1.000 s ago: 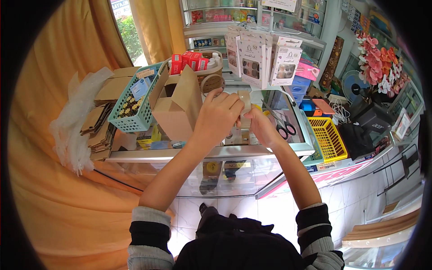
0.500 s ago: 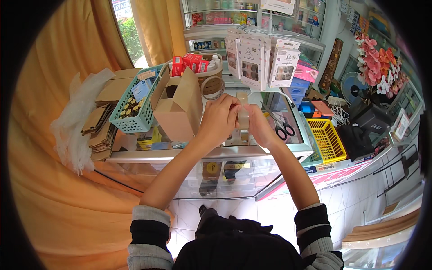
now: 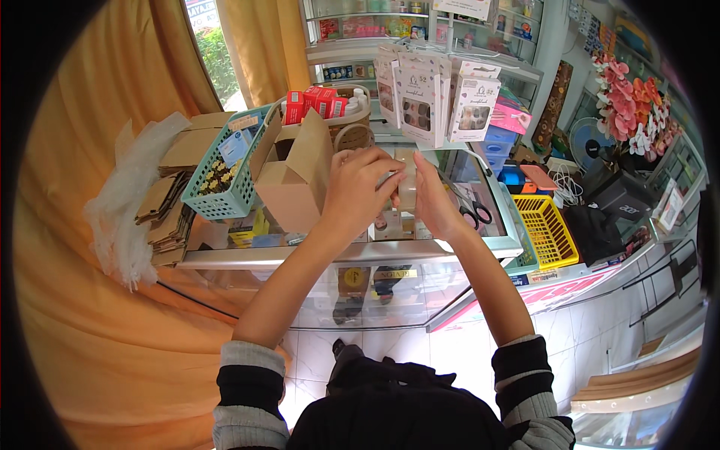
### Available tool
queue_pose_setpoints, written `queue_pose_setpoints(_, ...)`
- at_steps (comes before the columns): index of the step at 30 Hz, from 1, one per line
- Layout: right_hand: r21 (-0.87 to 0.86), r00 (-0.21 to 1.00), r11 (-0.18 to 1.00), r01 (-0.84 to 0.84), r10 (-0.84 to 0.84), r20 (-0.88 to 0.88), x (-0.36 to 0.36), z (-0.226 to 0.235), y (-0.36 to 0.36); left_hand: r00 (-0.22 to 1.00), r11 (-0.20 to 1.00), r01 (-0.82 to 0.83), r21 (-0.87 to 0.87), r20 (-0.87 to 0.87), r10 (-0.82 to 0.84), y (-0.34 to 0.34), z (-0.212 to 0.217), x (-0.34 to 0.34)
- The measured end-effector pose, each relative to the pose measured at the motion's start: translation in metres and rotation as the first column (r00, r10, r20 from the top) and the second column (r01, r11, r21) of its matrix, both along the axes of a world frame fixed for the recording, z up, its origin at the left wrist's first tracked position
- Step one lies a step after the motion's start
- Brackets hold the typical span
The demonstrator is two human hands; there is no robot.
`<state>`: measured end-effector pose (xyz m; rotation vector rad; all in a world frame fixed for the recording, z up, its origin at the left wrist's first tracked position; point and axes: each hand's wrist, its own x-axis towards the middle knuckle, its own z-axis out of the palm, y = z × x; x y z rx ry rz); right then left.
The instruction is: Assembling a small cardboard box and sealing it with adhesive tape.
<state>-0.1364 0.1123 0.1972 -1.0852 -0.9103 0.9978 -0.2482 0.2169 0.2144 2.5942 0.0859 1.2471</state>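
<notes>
Above the glass counter [image 3: 307, 256], a roll of clear tan tape [image 3: 406, 196] stands edge-on between my hands. My left hand [image 3: 364, 184] comes from the left with its fingers curled, the fingertips closed at the tape's near-left side. Along the right side of the roll lies my right hand [image 3: 433, 196], thumb side up, gripping it. Its far fingers are partly hidden behind the roll. Black-handled scissors [image 3: 474, 213] rest on the counter just right of my right hand. An open brown cardboard box [image 3: 294, 187] stands left of my left hand.
A mint plastic basket [image 3: 217, 206] and flattened cardboard [image 3: 169, 214] sit at the left. Behind the box, a wicker basket [image 3: 361, 120] holds red boxes and white bottles. Hanging nail packs [image 3: 420, 97] rise beyond my hands. A yellow basket [image 3: 544, 232] stands at the right.
My left fingers have loosened from a tight curl and shifted slightly along the tape's edge. My right hand has straightened and raised its fingers along the roll.
</notes>
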Motion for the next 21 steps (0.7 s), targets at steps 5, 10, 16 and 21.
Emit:
queue_pose_setpoints(5,0.077,0.989,0.990,0.122,-0.128,0.077,-0.009,0.002,0.002,0.998,0.994,-0.054,0.092,0.023,0.052,-0.002,-0.002,0.004)
queue_pose_setpoints(10,0.047,0.992,0.992,0.117,-0.119,0.040,-0.012,0.008,-0.002,0.988,0.971,-0.103,0.215,0.132,0.076,-0.004,-0.010,0.010)
queue_pose_setpoints(16,0.058,0.996,0.995,0.087,-0.087,0.006,-0.006,0.001,0.002,0.994,0.980,0.105,-0.167,0.059,-0.097,-0.002,-0.010,0.008)
queue_pose_setpoints(21,0.007,0.988,0.988,0.152,-0.152,0.012,-0.010,0.006,-0.002,0.972,0.847,0.232,-0.479,0.097,-0.212,-0.008,-0.003,0.004)
